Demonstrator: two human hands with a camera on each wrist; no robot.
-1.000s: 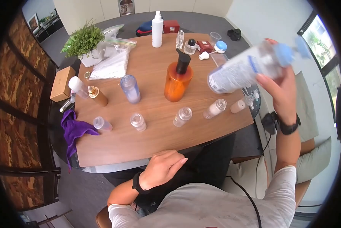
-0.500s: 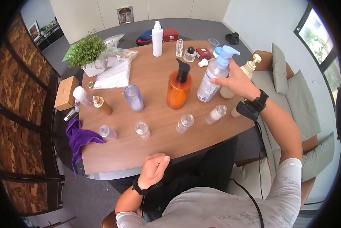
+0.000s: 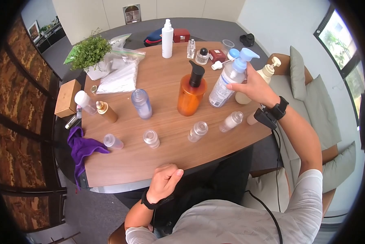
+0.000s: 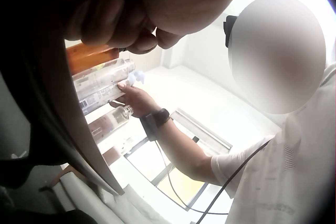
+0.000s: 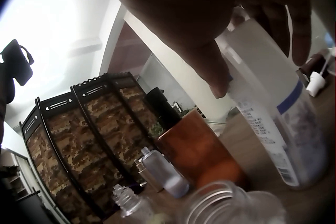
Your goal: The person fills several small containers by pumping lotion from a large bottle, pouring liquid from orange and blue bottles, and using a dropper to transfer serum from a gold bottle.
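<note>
The right hand (image 3: 257, 86) grips the upper part of a clear bottle (image 3: 222, 87) with a light blue pump, which stands on the table (image 3: 121, 162) right of an orange bottle (image 3: 190, 95) with a black pump. In the right wrist view, the thumb (image 5: 218, 79) lies against the labelled clear bottle (image 5: 278, 113). At the table's front edge the left hand (image 3: 164, 182) rests with curled fingers, holding nothing. Small open clear bottles (image 3: 198, 131) stand in front of the pump bottles. A cream pump bottle (image 3: 243, 97) is partly hidden behind the right hand.
Left on the table are a blue-tinted bottle (image 3: 142, 104), a gold-topped bottle (image 3: 106, 112) and a purple cloth (image 3: 83, 148). A cardboard box (image 3: 67, 98), plant (image 3: 91, 51) and plastic bags (image 3: 119, 75) lie beyond. A white spray bottle (image 3: 167, 40) stands at the back.
The right hand has brought the clear pump bottle down from the raised, tilted position at the right onto the table beside the orange bottle. The left hand has shifted slightly at the edge.
</note>
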